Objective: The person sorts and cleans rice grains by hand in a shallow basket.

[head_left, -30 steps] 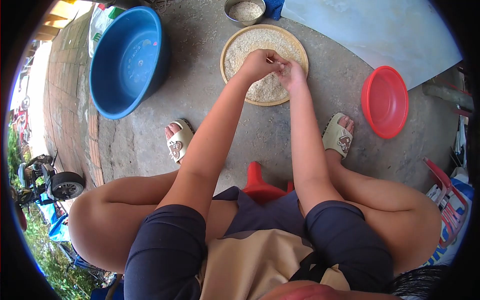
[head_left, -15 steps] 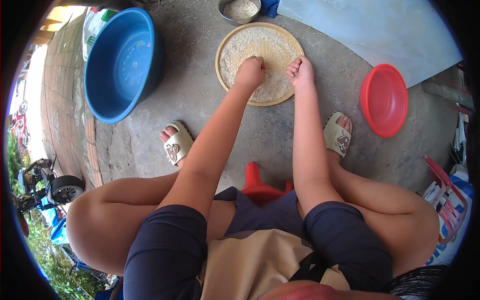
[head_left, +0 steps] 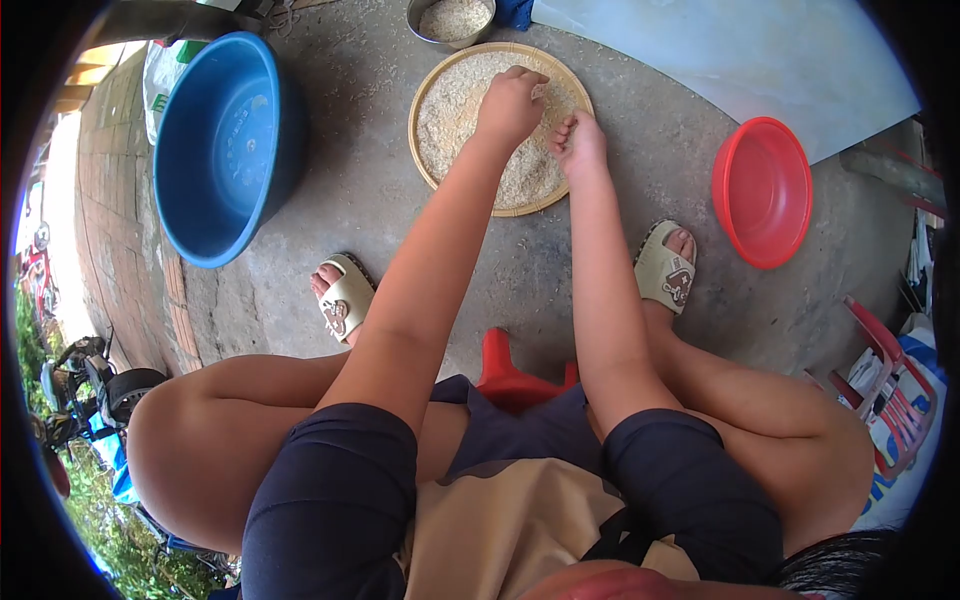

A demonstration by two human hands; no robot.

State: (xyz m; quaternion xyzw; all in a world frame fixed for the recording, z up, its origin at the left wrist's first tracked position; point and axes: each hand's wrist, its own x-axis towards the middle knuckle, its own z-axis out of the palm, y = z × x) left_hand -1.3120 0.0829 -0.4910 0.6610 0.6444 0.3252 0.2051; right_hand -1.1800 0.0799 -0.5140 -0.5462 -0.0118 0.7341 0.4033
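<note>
A round woven tray (head_left: 425, 172) holding a layer of pale grains (head_left: 455, 95) lies on the concrete floor. Over its middle is my left hand (head_left: 513, 103), fingers curled together, with a small patch of grains showing at the fingertips. My right hand (head_left: 577, 145) is at the tray's right rim, palm turned up and fingers curled in; whatever may be inside it is too small to make out. The two hands are apart. A metal bowl (head_left: 450, 22) with more grains stands just beyond the tray.
A large blue basin (head_left: 215, 150) stands at the left, a red basin (head_left: 763, 193) at the right. Behind lies a pale sheet (head_left: 740, 60). Below my arms is a red stool (head_left: 510, 375), between my sandalled feet and knees. A red chair-like frame (head_left: 890, 385) is at the far right.
My left hand has moved up and slightly right over the tray, and grains now show at its fingertips. The whole view has shifted a little, with the tray appearing further left.
</note>
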